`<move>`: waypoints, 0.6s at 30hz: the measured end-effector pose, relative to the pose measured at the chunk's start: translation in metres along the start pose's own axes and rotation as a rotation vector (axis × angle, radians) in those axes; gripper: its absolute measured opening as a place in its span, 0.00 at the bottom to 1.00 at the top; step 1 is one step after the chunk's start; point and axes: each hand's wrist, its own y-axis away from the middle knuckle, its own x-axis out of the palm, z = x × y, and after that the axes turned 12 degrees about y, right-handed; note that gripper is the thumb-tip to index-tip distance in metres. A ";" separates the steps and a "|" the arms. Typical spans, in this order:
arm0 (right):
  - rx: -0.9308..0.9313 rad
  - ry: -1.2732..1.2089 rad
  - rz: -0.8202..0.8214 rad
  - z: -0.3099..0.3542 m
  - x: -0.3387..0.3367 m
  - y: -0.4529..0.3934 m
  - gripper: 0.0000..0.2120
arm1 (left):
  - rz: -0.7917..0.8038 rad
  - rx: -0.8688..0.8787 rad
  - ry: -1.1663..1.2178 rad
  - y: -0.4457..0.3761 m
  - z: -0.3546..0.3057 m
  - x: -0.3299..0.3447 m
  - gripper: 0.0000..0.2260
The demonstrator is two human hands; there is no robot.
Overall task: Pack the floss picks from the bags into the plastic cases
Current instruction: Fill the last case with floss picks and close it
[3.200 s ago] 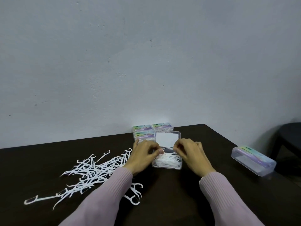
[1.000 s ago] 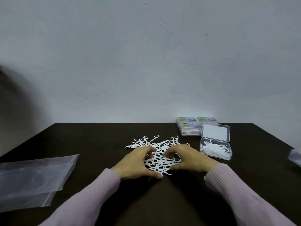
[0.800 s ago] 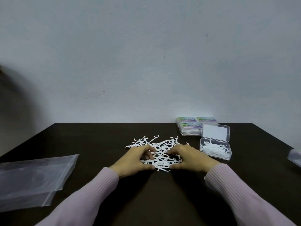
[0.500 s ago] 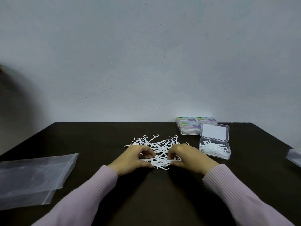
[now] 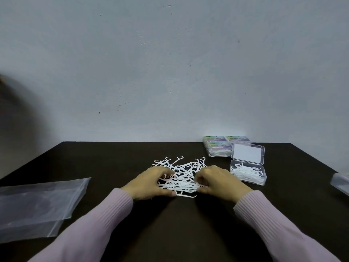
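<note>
A loose heap of white floss picks (image 5: 182, 175) lies on the dark table (image 5: 188, 233) in the middle. My left hand (image 5: 151, 183) cups the heap's left side and my right hand (image 5: 220, 181) cups its right side, fingers curled into the picks. To the right stands an open clear plastic case (image 5: 248, 174) with several picks inside and its lid (image 5: 247, 154) tipped back. Behind it sit three shut labelled cases (image 5: 220, 149) by the wall.
An empty clear plastic bag (image 5: 35, 205) lies flat at the table's left. Another clear case (image 5: 340, 183) is cut off at the right edge. A grey wall rises straight behind the table's far edge.
Earlier both hands were at the open case; the view has since swung left to the heap. Over the last second both hands drew closer together, bunching the picks between them.
</note>
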 end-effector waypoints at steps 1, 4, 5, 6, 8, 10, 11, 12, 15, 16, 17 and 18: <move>-0.003 0.017 -0.025 0.001 0.000 0.001 0.11 | -0.016 0.026 -0.007 0.000 -0.001 0.000 0.26; -0.004 0.042 -0.079 0.002 0.002 0.003 0.09 | -0.030 0.101 -0.036 0.002 -0.003 0.000 0.18; -0.011 0.051 -0.089 0.002 0.002 0.004 0.09 | -0.035 0.116 -0.038 0.002 -0.003 0.001 0.16; -0.021 0.058 -0.098 0.002 0.003 0.004 0.10 | -0.043 0.124 -0.034 0.003 -0.003 0.001 0.15; -0.045 0.056 -0.124 0.003 0.004 0.005 0.10 | -0.066 0.122 0.008 0.002 -0.003 0.000 0.13; -0.065 0.063 -0.149 0.003 0.006 0.006 0.09 | -0.093 0.117 0.010 0.002 -0.004 0.000 0.11; -0.070 0.070 -0.160 0.003 0.007 0.006 0.09 | -0.103 0.123 -0.016 0.002 -0.005 0.000 0.10; -0.071 0.076 -0.173 0.002 0.008 0.006 0.09 | -0.111 0.137 -0.050 0.003 -0.005 0.000 0.09; -0.065 0.080 -0.217 0.000 0.012 0.008 0.09 | -0.135 0.193 -0.181 0.006 -0.006 0.003 0.09; -0.057 0.066 -0.226 -0.002 0.012 0.009 0.10 | -0.145 0.210 -0.216 0.007 -0.006 0.005 0.09; -0.044 0.046 -0.229 -0.003 0.012 0.009 0.10 | -0.153 0.216 -0.239 0.007 -0.005 0.006 0.10; -0.031 0.023 -0.230 -0.005 0.013 0.010 0.10 | -0.161 0.218 -0.248 0.008 -0.005 0.006 0.09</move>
